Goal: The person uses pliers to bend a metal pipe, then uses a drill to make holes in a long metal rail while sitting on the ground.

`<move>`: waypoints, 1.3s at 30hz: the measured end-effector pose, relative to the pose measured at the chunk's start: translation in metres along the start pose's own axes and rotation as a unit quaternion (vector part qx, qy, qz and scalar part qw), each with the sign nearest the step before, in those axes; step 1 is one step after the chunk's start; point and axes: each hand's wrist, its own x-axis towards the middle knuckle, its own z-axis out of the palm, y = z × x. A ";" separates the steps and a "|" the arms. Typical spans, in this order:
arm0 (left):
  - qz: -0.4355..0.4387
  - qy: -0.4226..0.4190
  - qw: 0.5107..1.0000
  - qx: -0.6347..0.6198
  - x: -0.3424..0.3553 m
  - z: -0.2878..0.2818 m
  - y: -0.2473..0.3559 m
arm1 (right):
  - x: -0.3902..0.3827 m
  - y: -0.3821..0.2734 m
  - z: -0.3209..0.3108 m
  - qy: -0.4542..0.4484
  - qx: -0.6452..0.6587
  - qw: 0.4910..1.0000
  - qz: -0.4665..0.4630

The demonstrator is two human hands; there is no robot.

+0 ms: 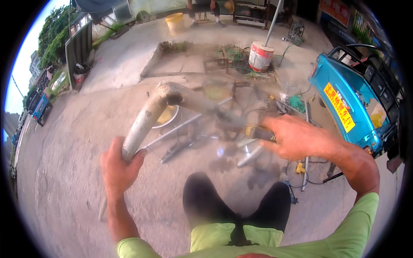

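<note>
A pale, worn bent pipe [142, 122] rises from my left hand [119, 165] to a dark-stained elbow, then slopes down to the right, where motion smears it. My left fingers are wrapped round its lower left end. My right hand [292, 136] is closed on a tool with a black and yellow handle [260, 133]. The tool's far end overlaps the blurred right end of the pipe; I cannot tell whether they touch. Behind the pipe stands a white bucket [174, 118] with something yellowish in it.
Metal tubes [180, 128], cables and a blue power tool [289, 189] lie on the concrete before my knees. A blue three-wheeled vehicle [344, 96] stands at the right. Farther off are a red-and-white bucket with a pole [260, 58], a yellow bucket [175, 23] and a seated person [205, 8].
</note>
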 end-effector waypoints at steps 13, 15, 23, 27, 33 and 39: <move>0.012 0.005 1.000 -0.024 -0.002 0.001 0.009 | -0.001 0.023 0.045 0.050 0.053 0.997 -0.024; -0.004 0.004 1.000 -0.021 0.003 0.007 0.009 | -0.003 0.036 0.044 0.143 -0.130 0.981 0.018; -0.017 0.020 0.999 -0.030 0.010 0.013 0.007 | -0.019 0.058 0.089 0.027 0.216 0.976 0.006; -0.020 0.011 1.000 -0.013 0.012 0.013 0.005 | -0.014 0.049 0.103 0.035 0.291 0.956 -0.002; -0.024 0.011 1.000 0.000 0.010 0.009 0.001 | 0.021 0.007 0.109 0.141 0.335 0.927 -0.093; -0.019 0.018 1.000 -0.005 0.009 0.014 0.004 | 0.049 0.009 0.132 0.181 0.334 0.924 -0.050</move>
